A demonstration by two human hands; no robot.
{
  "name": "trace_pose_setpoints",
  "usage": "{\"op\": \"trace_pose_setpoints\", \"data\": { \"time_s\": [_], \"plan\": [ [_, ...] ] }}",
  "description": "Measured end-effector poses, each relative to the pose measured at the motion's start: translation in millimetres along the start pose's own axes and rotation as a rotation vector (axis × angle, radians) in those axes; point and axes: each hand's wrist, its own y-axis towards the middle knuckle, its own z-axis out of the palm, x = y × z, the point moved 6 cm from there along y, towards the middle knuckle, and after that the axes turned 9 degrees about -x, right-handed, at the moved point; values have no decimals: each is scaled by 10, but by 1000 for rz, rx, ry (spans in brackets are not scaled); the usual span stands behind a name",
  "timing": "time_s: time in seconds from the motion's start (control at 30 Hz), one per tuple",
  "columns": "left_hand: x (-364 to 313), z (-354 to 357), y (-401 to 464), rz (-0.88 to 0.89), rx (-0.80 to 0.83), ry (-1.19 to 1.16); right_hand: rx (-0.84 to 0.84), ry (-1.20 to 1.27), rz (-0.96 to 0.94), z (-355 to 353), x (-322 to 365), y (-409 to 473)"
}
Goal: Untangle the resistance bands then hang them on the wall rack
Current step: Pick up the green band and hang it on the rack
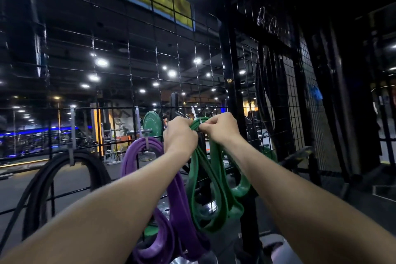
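Observation:
Green resistance bands (214, 180) hang in several loops against the black wire grid rack (128, 53). My left hand (179, 135) grips the top of the green bundle from the left. My right hand (218, 127) pinches the same top at a white tie (200, 124) on the grid. Purple resistance bands (177, 206) hang from a hook (147, 143) just left of my left wrist, and their lower loops droop below my left forearm.
Black bands (49, 180) hang over a hook at the lower left of the grid. A black upright post (232, 83) stands right of my hands, with more dark bands hanging beyond it. A green weight plate (152, 123) and gym machines show through the grid.

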Motion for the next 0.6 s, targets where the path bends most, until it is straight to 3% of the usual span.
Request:
{"op": "trace_pose_setpoints", "data": {
  "time_s": [0.17, 0.4, 0.5, 0.6],
  "plan": [
    [99, 180, -150, -142, -8, -69, 54, 85, 103, 10, -122, -26],
    [227, 221, -127, -132, -6, -50, -87, -139, -97, -176, -252, -118],
    [216, 252, -108, -105, 23, -54, 56, -290, -34, 25, -562, -191],
    [163, 271, -147, -123, 75, 14, 157, -171, 78, 142, -779, -298]
  ]
}}
